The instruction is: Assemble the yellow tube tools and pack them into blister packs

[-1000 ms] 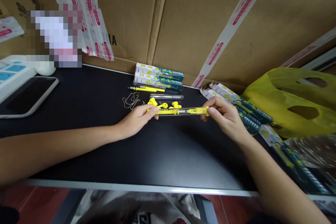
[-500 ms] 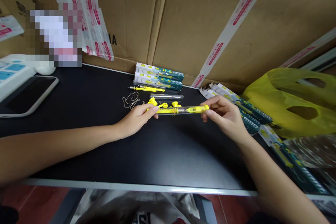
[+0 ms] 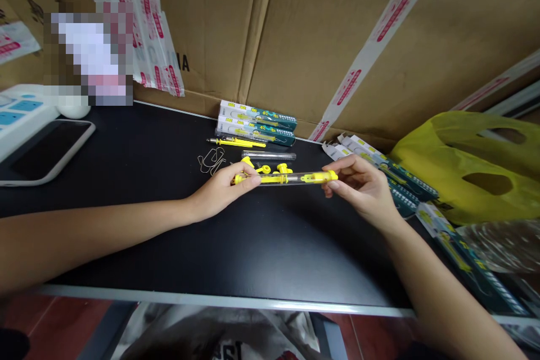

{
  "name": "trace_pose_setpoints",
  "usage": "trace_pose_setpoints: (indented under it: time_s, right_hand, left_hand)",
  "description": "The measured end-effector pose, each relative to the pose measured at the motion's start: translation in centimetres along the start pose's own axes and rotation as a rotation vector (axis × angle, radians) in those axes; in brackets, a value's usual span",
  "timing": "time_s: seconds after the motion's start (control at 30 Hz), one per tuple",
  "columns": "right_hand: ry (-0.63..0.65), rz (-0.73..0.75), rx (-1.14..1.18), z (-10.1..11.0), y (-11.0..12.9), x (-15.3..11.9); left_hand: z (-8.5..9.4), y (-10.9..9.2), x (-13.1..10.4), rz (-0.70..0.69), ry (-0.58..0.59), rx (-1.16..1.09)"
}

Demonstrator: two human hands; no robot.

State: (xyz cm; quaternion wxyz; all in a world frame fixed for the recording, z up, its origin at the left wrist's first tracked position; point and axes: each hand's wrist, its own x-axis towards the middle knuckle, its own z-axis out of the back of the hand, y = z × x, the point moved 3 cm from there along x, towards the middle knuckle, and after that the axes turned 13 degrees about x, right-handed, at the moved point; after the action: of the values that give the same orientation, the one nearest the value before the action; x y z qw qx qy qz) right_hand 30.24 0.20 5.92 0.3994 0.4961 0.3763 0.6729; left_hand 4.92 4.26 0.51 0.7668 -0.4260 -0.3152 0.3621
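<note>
A spring scale, a clear tube with yellow parts and a metal spring inside, is held level above the black table. My left hand pinches it near its left end between thumb and fingers. My right hand grips the yellow cap at its right end. Just behind the tube lie loose yellow plastic pieces, partly hidden by it. Bent wire hooks rest beyond my left hand. Farther back are an empty clear tube and yellow rods with springs.
Spring scale boxes stand at the back against a large cardboard carton. More boxes lie on the right, beside a yellow plastic bag. A phone and a white power strip are at the left.
My left hand's grip has shifted slightly right along the tube, with the fingers now closed over it. The right hand still holds the cap end, nearly unmoved.
</note>
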Motion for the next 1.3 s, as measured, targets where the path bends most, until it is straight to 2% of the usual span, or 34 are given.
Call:
trace_pose_setpoints:
  time_s: [0.1, 0.33, 0.6, 1.0, 1.3]
  right_hand:
    - [0.014, -0.011, 0.004, -0.07, 0.02, -0.05]
    - [0.038, -0.018, 0.024, -0.01, 0.09, -0.01]
    - [-0.003, -0.007, 0.014, -0.03, -0.24, -0.05]
    - [-0.045, -0.016, -0.011, -0.43, 0.05, -0.21]
    - [0.029, -0.078, 0.018, -0.50, -0.79, -0.18]
  left_hand:
    - [0.25, -0.14, -0.03, 0.001, -0.044, 0.080]
    - [0.09, -0.14, 0.11, 0.019, -0.067, 0.027]
    - [0.37, -0.25, -0.04, -0.020, -0.106, 0.115]
    - [0.51, -0.20, 0.01, -0.036, -0.103, 0.168]
    - [0.43, -0.49, -0.08, -0.073, -0.068, 0.164]
